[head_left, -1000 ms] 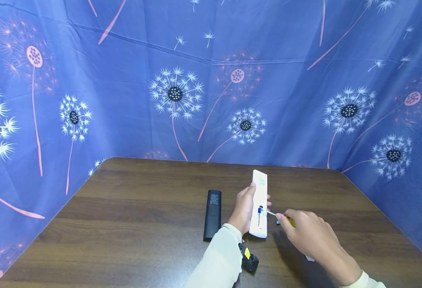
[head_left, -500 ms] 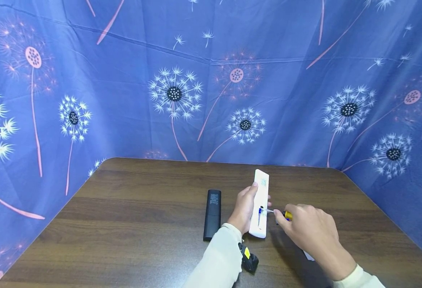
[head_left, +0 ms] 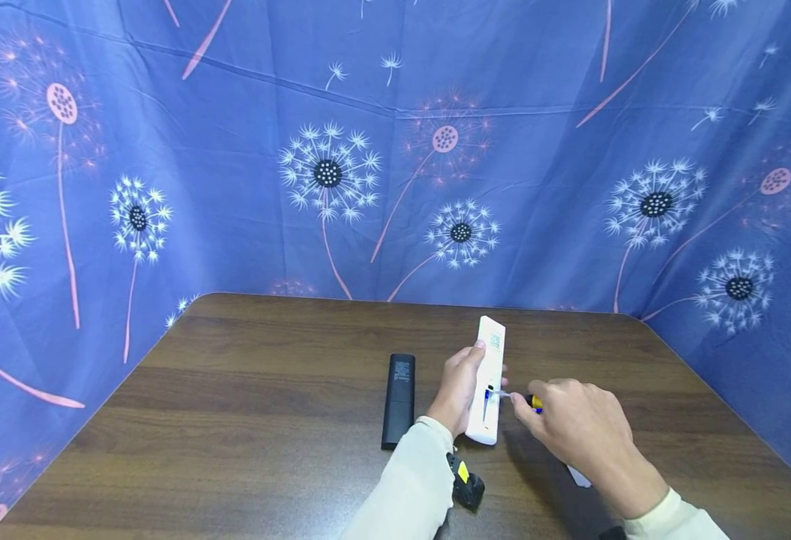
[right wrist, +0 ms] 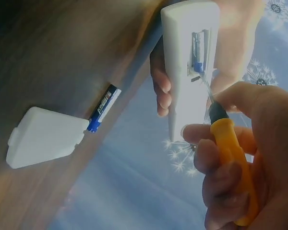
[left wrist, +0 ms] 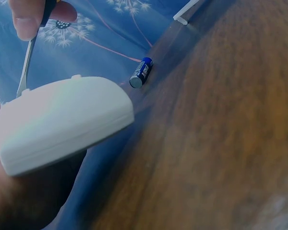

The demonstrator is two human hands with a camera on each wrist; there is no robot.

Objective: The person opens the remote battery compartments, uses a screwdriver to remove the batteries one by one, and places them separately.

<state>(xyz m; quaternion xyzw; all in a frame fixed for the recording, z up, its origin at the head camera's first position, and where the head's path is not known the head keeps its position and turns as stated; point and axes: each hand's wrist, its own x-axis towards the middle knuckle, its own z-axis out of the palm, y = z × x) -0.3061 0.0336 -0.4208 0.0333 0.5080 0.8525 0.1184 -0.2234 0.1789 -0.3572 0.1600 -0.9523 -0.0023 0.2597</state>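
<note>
My left hand [head_left: 457,388] holds a white remote control [head_left: 493,349] back side up, tilted above the table, thumb along its left edge. Its battery compartment is uncovered, with one blue-and-silver battery [right wrist: 198,50] inside. In my right hand [head_left: 582,429] is a screwdriver [right wrist: 234,165] with a yellow handle, the fingers wrapped round it. The screwdriver's metal tip reaches into the compartment at the battery's blue end. On the table lie a second blue battery [right wrist: 104,108] and the white battery cover [right wrist: 48,139], side by side; the right hand mostly hides both in the head view.
A black remote control [head_left: 398,401] lies face down just left of the left hand. The wooden table [head_left: 260,405] ends at a blue curtain [head_left: 233,187] with dandelion prints. A black device with a yellow label [head_left: 463,474] is at the left wrist.
The right hand has shifted slightly left toward the remote control, and the screwdriver's shaft lies more level. Its tip stays at the battery's end. The left hand has barely moved.
</note>
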